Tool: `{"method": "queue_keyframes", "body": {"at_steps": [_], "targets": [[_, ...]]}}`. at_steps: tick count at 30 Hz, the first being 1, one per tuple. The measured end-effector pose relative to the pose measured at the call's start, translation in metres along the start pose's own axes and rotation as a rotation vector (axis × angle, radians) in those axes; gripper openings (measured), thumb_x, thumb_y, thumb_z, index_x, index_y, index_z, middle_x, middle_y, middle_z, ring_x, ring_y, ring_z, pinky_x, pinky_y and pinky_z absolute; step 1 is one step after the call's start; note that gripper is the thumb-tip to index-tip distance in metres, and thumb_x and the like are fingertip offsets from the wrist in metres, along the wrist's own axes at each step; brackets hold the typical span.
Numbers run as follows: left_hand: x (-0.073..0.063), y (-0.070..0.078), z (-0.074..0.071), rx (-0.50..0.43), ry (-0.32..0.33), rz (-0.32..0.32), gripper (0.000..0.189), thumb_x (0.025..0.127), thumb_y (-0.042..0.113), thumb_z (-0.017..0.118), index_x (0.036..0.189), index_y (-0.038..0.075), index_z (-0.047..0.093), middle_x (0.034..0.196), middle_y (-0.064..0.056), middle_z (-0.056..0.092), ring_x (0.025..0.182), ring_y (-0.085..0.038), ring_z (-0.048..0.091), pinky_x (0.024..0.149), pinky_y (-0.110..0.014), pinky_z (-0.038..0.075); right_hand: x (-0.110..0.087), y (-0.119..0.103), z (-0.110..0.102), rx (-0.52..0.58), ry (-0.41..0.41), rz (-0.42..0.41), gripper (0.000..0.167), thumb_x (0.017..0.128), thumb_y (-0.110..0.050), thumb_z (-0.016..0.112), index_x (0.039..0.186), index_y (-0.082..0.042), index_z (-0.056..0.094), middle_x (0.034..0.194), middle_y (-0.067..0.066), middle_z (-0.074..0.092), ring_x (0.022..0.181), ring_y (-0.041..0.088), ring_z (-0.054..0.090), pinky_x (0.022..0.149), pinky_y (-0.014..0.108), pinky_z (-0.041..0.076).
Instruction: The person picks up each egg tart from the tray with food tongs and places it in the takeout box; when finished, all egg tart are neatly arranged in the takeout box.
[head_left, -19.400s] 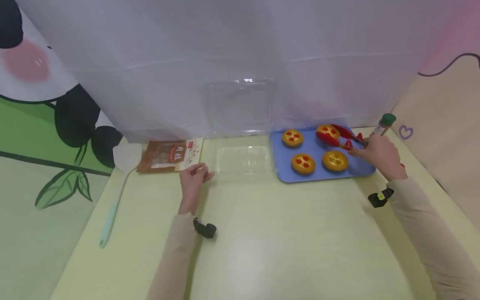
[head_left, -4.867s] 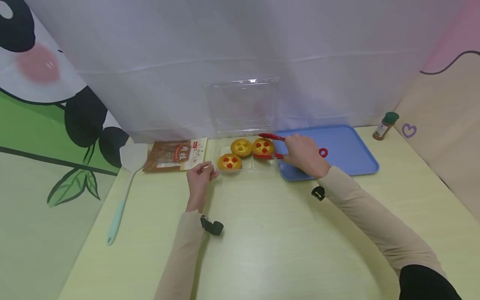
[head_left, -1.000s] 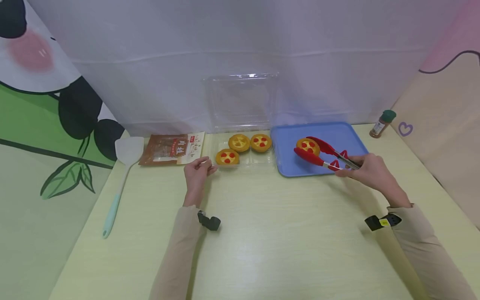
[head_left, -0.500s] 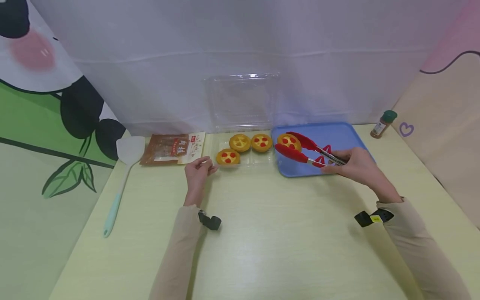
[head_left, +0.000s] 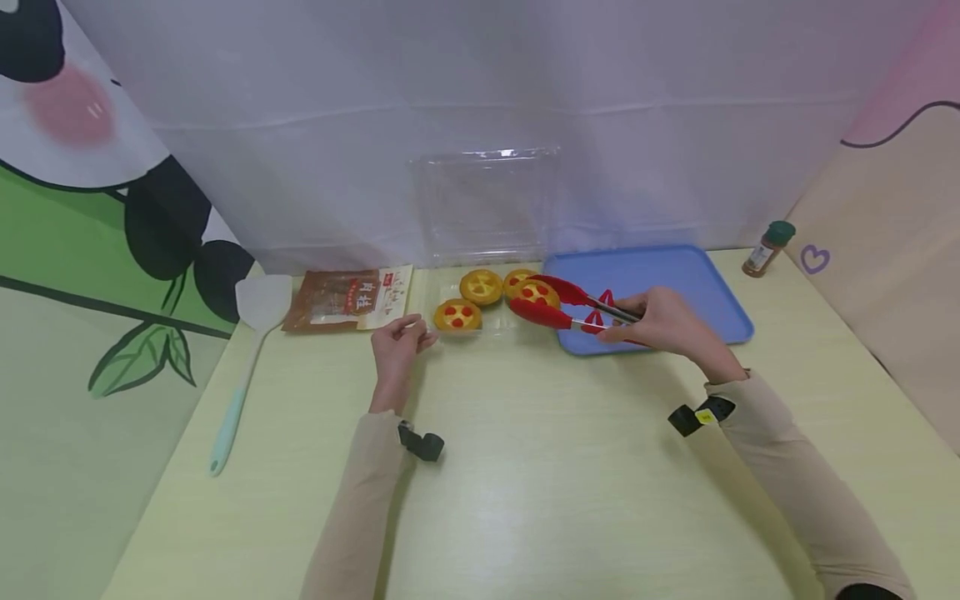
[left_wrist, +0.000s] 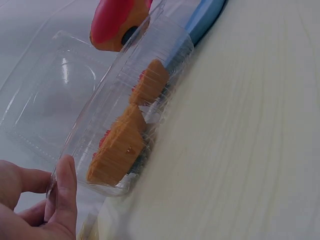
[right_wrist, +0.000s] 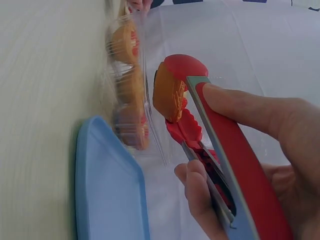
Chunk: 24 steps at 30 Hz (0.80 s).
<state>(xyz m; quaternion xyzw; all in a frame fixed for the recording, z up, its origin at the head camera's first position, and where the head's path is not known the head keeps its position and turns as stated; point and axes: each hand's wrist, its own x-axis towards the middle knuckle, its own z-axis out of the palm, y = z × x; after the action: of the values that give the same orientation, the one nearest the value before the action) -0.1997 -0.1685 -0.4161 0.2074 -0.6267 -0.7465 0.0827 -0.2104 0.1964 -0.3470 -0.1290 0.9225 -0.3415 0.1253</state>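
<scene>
Clearly raised tart [right_wrist: 167, 95], wrist views, head ambiguous

**Cooking odds and ends around a pale table**

On my head feed, a white-bladed spatula [head_left: 252, 354] with a mint handle lies along the left side of the pale table [head_left: 525, 500]. Just beside its blade I see a brown-and-cream packet [head_left: 347, 300] printed with Chinese characters. At the far right corner I make out a small green-capped bottle [head_left: 763, 253]. Behind hangs a plain whitish cloth [head_left: 337, 183], flanked by a cartoon print [head_left: 67, 104] with a pink cheek and a purple heart outline [head_left: 814, 259].
</scene>
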Motion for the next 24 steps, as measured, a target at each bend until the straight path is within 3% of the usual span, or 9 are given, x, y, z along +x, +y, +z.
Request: {"method": "queue_keyframes", "body": {"at_steps": [4, 11, 24], "targets": [[0.000, -0.001, -0.001, -0.006, -0.001, -0.003, 0.032, 0.094, -0.002, 0.059, 0.123, -0.014, 0.057, 0.075, -0.004, 0.057, 0.060, -0.006, 0.067, 0.068, -0.018, 0.061, 0.010, -0.006, 0.007, 0.007, -0.040, 0.004, 0.065, 0.078, -0.037, 0.082, 0.126, 0.003, 0.063, 0.083, 0.010, 0.069, 0.056, 0.016, 0.030, 0.047, 0.027, 0.022], [0.000, -0.001, 0.000, 0.006, -0.004, -0.020, 0.032, 0.095, 0.000, 0.058, 0.124, -0.013, 0.057, 0.079, -0.006, 0.057, 0.062, -0.006, 0.067, 0.071, -0.019, 0.061, 0.026, -0.014, 0.016, 0.016, -0.081, 0.003, 0.062, 0.077, -0.032, 0.082, 0.125, 0.004, 0.064, 0.057, -0.001, 0.043, 0.054, 0.014, 0.020, 0.049, 0.026, 0.017], [0.001, 0.001, -0.001, 0.024, -0.004, -0.029, 0.032, 0.096, 0.003, 0.059, 0.125, -0.010, 0.058, 0.083, -0.007, 0.058, 0.064, -0.006, 0.068, 0.075, -0.021, 0.061, 0.039, -0.034, 0.015, -0.018, -0.122, -0.005, 0.053, 0.079, -0.029, 0.081, 0.116, 0.005, 0.068, 0.050, -0.007, 0.030, 0.052, 0.012, 0.016, 0.048, 0.025, 0.015]]}}
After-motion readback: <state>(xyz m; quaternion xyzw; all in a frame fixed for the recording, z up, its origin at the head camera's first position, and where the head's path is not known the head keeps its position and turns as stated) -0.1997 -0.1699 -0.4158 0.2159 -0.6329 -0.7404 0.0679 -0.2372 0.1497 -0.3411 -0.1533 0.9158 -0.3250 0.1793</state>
